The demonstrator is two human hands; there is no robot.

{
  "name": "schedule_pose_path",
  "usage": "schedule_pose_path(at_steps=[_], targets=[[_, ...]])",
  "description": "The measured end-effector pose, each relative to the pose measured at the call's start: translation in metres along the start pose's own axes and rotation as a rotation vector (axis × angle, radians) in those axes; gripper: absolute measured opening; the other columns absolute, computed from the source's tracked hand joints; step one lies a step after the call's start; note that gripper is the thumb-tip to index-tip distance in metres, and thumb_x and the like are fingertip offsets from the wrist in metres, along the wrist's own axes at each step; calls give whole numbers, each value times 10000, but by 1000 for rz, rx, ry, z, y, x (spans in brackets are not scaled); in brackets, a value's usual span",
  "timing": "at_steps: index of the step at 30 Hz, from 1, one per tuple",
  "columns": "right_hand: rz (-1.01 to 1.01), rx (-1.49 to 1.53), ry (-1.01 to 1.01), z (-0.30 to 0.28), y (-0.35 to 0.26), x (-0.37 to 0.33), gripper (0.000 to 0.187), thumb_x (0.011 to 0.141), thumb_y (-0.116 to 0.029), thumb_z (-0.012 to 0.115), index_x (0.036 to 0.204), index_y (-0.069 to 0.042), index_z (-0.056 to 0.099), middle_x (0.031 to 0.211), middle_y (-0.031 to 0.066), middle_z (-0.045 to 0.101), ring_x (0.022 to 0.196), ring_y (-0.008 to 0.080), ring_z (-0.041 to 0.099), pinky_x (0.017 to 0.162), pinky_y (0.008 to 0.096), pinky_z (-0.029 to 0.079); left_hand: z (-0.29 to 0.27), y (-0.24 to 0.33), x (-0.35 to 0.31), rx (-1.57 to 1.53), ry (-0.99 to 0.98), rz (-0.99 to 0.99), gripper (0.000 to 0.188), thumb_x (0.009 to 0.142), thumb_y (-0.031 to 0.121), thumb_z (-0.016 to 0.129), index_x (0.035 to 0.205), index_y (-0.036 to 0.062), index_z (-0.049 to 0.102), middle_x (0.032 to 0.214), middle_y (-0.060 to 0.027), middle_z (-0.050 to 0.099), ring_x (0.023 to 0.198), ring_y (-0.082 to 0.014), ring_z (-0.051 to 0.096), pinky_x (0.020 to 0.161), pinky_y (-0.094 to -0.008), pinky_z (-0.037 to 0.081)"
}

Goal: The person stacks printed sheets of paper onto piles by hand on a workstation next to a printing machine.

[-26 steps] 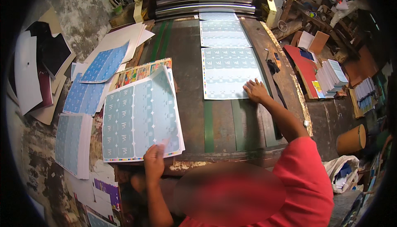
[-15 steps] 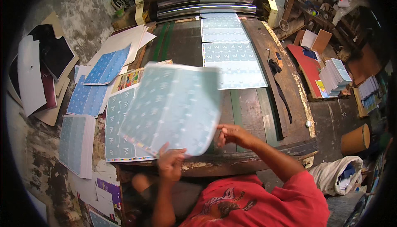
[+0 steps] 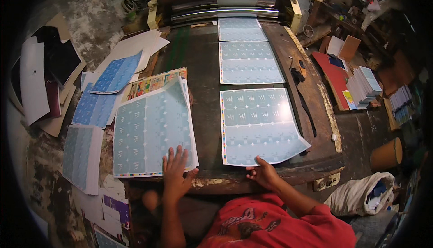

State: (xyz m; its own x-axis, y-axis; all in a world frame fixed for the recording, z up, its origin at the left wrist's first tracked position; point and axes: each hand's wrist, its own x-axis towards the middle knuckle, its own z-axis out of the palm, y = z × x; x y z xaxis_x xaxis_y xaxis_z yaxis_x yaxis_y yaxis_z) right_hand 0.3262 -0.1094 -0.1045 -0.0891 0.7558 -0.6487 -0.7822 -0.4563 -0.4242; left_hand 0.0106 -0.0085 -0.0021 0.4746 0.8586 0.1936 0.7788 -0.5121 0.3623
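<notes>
My left hand lies with fingers spread on the near right corner of a pile of printed sheets, pale blue-green with a white pattern. The top sheet's far right corner curls up. With the thumb on top and fingers beneath, my right hand pinches the near edge of a similar printed sheet. That sheet lies on the dark table, its near right corner lifted. Beyond it, a second printed sheet and a third printed sheet lie in line toward the rollers.
A roller machine stands at the table's far end. A raised bar runs along the sheets' right side, with a black strap beside it. More stacked sheets stand at left; a white sack sits at lower right.
The sheet I held in the air now lies on the left pile, under my open left hand. My right hand has closed on another sheet's edge. The sheets on the table have come nearer.
</notes>
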Motion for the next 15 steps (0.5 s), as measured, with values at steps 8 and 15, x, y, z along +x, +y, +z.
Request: schedule_pose_path(at_steps=[8,15], targets=[[-51,60,53,3,-30,51,372,1017,-391,400,1208,-73,432,1020,164,637,756,190,549,865,439,505,-8,-17,-8,-379,8,-89,518,803,235,759,1256,31,613,1423,-128,505,1422,-342,314,1168,-517,129],[-287,123,142,-12,-35,58,382,979,-372,458,1209,-67,434,1142,135,615,846,223,551,807,419,513,-16,-6,3,-604,32,-242,398,965,266,590,1241,-19,609,1386,-182,528,1384,-315,379,1166,-410,189]])
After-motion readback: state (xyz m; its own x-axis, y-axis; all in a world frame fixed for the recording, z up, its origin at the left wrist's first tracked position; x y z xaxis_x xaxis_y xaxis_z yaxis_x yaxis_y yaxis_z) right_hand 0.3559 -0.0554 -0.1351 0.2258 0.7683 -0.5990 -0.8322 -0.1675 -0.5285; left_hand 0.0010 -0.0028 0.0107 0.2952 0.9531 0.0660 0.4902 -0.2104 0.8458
